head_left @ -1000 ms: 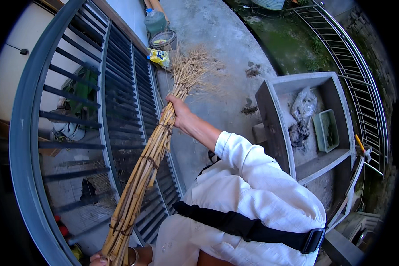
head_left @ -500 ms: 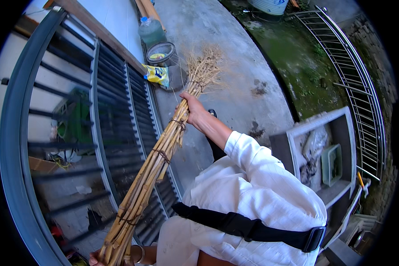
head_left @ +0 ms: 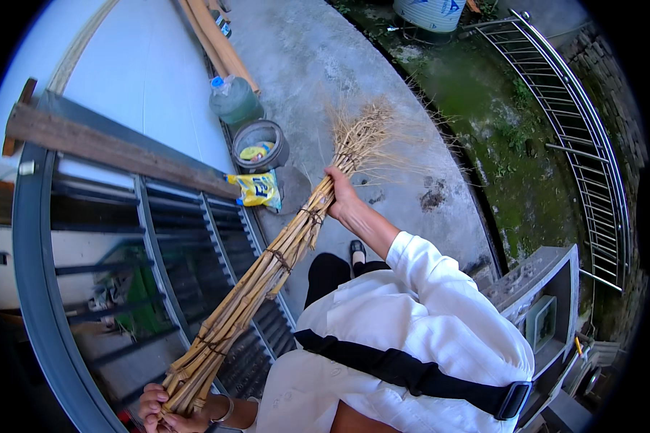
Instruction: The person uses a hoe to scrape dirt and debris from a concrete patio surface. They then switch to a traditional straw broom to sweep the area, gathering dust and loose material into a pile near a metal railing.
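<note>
I hold a long broom (head_left: 267, 270) made of bundled yellow stalks tied with cord. Its bristly straw head (head_left: 361, 133) points away from me over the concrete floor (head_left: 318, 65). My right hand (head_left: 341, 195) grips the stalks just below the head. My left hand (head_left: 162, 410) clasps the thick lower end of the bundle at the bottom edge of the view. My white sleeve and a black strap fill the lower right. One black shoe (head_left: 357, 252) shows beneath the right arm.
A grey metal railing (head_left: 159, 245) runs along my left with a wooden plank (head_left: 115, 151) on top. Near it stand a green bottle (head_left: 235, 101), a grey bucket (head_left: 261, 144) and a yellow packet (head_left: 256, 189). A grey shelf unit (head_left: 542, 289) stands right; another railing (head_left: 585, 144) borders mossy ground.
The view has swung along the balcony; the shelf unit slid toward the lower right and the bucket and bottle came closer. Both hands keep their grip on the broom.
</note>
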### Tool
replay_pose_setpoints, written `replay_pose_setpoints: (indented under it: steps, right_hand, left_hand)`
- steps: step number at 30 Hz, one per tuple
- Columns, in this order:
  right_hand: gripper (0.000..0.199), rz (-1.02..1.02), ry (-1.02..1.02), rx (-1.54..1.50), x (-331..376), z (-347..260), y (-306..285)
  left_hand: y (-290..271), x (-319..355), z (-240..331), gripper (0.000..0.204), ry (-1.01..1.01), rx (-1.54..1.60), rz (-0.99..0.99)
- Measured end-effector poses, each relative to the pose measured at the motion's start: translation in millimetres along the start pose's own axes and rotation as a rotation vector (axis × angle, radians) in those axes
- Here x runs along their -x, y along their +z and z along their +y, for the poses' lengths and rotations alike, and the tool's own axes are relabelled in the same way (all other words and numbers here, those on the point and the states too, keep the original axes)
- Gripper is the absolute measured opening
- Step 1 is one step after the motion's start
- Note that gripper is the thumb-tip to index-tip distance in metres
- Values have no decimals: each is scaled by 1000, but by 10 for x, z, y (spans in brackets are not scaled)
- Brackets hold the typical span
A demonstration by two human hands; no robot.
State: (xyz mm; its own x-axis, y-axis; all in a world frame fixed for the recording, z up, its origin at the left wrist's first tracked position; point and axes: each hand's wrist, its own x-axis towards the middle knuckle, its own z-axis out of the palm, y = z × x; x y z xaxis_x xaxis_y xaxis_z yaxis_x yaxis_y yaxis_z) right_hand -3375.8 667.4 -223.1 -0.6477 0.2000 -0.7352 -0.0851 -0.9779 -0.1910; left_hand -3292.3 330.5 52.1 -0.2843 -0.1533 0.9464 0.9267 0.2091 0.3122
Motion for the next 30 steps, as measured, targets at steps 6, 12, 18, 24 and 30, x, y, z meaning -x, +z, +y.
replay_pose_setpoints:
  steps: [6, 12, 18, 24, 30]
  right_hand:
    - [31, 19, -69, -148, -527, -692, 677]
    - [28, 6, -55, -165, -1987, -1216, 1448]
    - [19, -17, 32, -126, -4069, -1583, 2703]
    - [15, -115, 110, 104, -5547, -2077, 3437]
    - [17, 37, 37, -121, -5505, -1994, 2579]
  left_hand:
    - [936, -188, -1058, 24, -7, 102, -86]
    - [2169, -218, -2386, 23, 18, 125, -78]
    - [3367, -426, -3764, 22, 159, 24, -135]
    - [4637, -361, -4568, 16, 340, -48, -448]
    - [5485, -539, -5241, 7, -117, 85, -420]
